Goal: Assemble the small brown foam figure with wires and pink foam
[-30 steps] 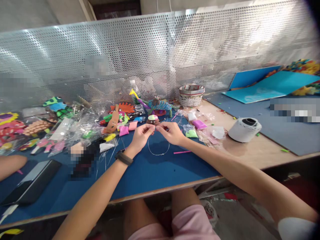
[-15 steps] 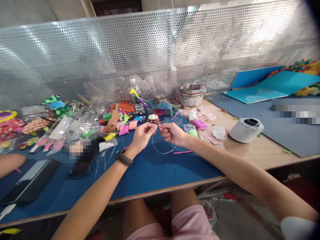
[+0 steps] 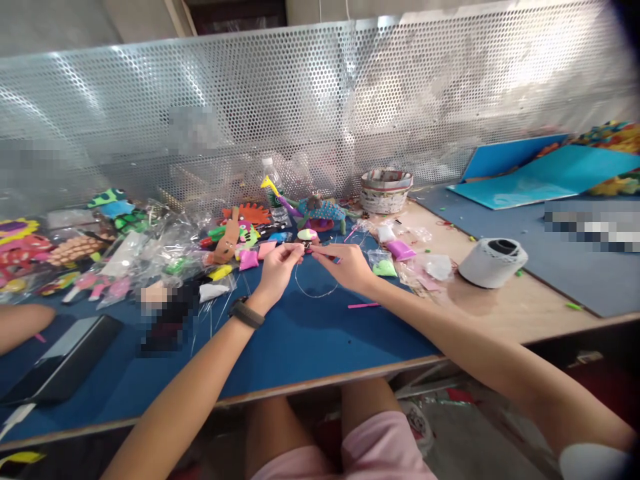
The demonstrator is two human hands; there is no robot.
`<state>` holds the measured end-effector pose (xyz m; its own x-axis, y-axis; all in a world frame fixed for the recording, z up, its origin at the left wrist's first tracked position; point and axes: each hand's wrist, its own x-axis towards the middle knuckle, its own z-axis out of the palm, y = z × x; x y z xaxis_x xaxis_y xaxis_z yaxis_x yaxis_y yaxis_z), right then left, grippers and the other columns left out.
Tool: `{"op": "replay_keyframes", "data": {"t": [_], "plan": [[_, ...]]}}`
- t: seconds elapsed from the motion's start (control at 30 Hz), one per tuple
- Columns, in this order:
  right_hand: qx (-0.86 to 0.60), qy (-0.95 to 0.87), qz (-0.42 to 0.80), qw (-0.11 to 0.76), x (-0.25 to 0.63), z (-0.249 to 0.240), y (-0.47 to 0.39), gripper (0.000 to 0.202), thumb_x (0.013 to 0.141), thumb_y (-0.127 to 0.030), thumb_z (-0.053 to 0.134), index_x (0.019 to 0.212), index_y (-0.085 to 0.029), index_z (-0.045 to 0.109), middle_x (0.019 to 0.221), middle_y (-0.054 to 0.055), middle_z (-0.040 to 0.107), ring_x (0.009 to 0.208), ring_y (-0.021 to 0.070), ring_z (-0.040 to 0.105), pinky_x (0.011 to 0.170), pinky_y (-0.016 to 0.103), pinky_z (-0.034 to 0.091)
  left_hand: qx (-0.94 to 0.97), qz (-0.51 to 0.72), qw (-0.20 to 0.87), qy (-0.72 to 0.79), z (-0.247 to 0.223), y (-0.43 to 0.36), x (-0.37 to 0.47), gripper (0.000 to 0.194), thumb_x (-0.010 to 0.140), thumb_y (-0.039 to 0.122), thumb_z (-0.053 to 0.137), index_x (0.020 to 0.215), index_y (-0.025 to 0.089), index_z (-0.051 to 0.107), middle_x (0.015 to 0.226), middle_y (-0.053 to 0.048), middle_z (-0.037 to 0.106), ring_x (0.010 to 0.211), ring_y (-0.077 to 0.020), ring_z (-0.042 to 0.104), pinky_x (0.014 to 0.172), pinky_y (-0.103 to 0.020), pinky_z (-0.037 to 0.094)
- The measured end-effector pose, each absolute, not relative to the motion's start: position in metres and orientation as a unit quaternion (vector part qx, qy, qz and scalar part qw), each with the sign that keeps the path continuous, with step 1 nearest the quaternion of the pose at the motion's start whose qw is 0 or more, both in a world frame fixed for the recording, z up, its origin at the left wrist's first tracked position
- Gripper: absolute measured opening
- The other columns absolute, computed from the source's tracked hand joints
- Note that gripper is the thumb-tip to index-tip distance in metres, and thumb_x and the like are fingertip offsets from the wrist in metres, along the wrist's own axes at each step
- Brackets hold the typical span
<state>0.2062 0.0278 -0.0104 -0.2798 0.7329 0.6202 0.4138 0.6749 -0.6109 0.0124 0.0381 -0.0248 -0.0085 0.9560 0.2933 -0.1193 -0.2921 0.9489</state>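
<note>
My left hand [image 3: 276,268] is closed, thumb and index finger pinched at the near side of a small dark brown clay piece [image 3: 307,245]. On top of that piece sits a pale green and pink cap [image 3: 307,235]. From the right, my right hand [image 3: 347,265] reaches to the same spot with its fingers pressed together. A thin wire loop [image 3: 318,295] hangs between my hands over the blue mat [image 3: 310,340]. What exactly my fingertips grip is too small to make out. A pink stick [image 3: 364,305] lies on the mat below my right hand.
Bagged clay figures [image 3: 175,250] crowd the left. Behind my hands stand a blue-backed clay figure [image 3: 320,210] and a woven basket [image 3: 386,190]. A white thread cone [image 3: 493,262] is at right, a black phone [image 3: 60,360] at left, near another person's arm [image 3: 23,327].
My right hand has shifted slightly left and its fingers have straightened toward the brown piece. The wire loop has moved left and up.
</note>
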Motion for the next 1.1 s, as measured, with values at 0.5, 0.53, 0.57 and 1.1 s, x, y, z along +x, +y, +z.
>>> {"op": "replay_keyframes", "data": {"t": [0.5, 0.53, 0.57, 1.1], "plan": [[-0.38, -0.802, 0.062, 0.457, 0.199, -0.011, 0.021, 0.033, 0.102, -0.032, 0.049, 0.122, -0.02, 0.073, 0.107, 0.009, 0.075, 0.084, 0.0187, 0.071, 0.076, 0.028, 0.051, 0.572, 0.578, 0.455, 0.363, -0.018, 0.031, 0.017, 0.028, 0.079, 0.041, 0.077, 0.086, 0.015, 0.069, 0.082, -0.003, 0.066, 0.071, -0.0115, 0.057, 0.07, -0.025, 0.046], [-0.376, -0.802, 0.066, 0.46, 0.199, -0.012, 0.021, 0.033, 0.102, -0.032, 0.049, 0.122, -0.02, 0.073, 0.106, 0.009, 0.075, 0.083, 0.0187, 0.07, 0.076, 0.029, 0.05, 0.575, 0.576, 0.454, 0.363, -0.018, 0.031, 0.017, 0.028, 0.08, 0.041, 0.077, 0.086, 0.015, 0.069, 0.081, -0.003, 0.065, 0.071, -0.0115, 0.057, 0.07, -0.025, 0.046], [-0.373, -0.801, 0.073, 0.463, 0.198, -0.012, 0.021, 0.033, 0.101, -0.032, 0.05, 0.121, -0.02, 0.073, 0.104, 0.009, 0.076, 0.081, 0.0185, 0.07, 0.076, 0.029, 0.05, 0.578, 0.573, 0.453, 0.363, -0.018, 0.031, 0.016, 0.028, 0.08, 0.041, 0.077, 0.086, 0.015, 0.069, 0.081, -0.003, 0.065, 0.071, -0.0116, 0.057, 0.07, -0.025, 0.046], [-0.371, -0.793, 0.207, 0.437, 0.2, 0.0, 0.026, 0.025, 0.094, -0.024, 0.054, 0.092, -0.017, 0.077, 0.09, 0.004, 0.076, 0.072, 0.0143, 0.062, 0.069, 0.025, 0.043, 0.644, 0.53, 0.379, 0.4, -0.017, 0.029, 0.015, 0.034, 0.08, 0.048, 0.075, 0.086, 0.015, 0.07, 0.077, -0.004, 0.068, 0.07, -0.0151, 0.06, 0.067, -0.028, 0.048]]}}
